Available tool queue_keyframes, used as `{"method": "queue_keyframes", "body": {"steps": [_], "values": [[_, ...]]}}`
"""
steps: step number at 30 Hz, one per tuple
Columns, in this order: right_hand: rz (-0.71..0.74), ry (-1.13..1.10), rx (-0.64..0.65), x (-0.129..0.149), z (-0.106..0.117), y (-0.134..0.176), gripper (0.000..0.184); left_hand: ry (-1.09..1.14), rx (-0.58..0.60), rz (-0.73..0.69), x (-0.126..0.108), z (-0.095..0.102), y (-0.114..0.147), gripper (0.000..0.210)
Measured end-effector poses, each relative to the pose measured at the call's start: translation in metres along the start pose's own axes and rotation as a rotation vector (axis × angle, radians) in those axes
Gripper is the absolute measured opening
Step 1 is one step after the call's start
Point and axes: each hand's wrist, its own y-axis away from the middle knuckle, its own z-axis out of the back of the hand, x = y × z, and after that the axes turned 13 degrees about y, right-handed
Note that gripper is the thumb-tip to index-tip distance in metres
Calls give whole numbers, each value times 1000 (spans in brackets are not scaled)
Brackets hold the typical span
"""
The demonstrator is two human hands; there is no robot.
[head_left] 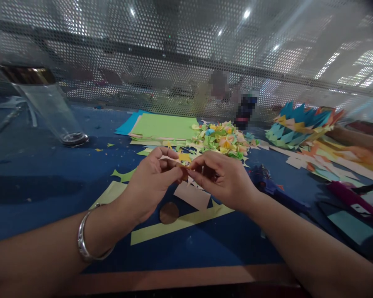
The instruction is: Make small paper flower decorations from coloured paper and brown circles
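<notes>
Both hands meet over the middle of the blue table, pinching a small yellow-orange piece of paper [183, 165] between thumbs and fingers. My left hand [153, 180] grips its left side, with a silver bangle on that wrist; my right hand [222, 178] pinches the right side. Fingers hide most of the piece, so its shape cannot be made out. Beneath the hands lie a pale pink paper piece [192, 196], a brown disc [169, 212] and a long pale yellow paper strip [183, 222]. A green cut paper scrap [123, 175] lies just left of my left hand.
Stacked coloured sheets [166, 126] lie behind my hands, beside a heap of small folded paper pieces [225, 138]. A glass bottle [49, 107] stands left. Rightward are a blue glue gun [273, 188], pointed paper garlands [301, 124] and paper strips [345, 155]. A perforated metal screen [174, 54] closes the back.
</notes>
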Motion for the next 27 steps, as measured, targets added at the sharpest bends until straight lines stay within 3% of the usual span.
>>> {"method": "queue_keyframes", "body": {"steps": [8, 17, 21, 27], "values": [[-15, 1, 22, 2, 4, -2, 15, -243, 148, -128, 4, 12, -8, 20], [-210, -83, 49, -7, 5, -4, 16, -300, 324, -164, -5, 13, -8, 7], [-186, -80, 47, -7, 4, -5, 10, -353, 278, -115, -7, 12, -8, 7], [-200, -48, 126, -7, 10, -6, 17, -227, 171, -16, -9, 10, -11, 10]]}}
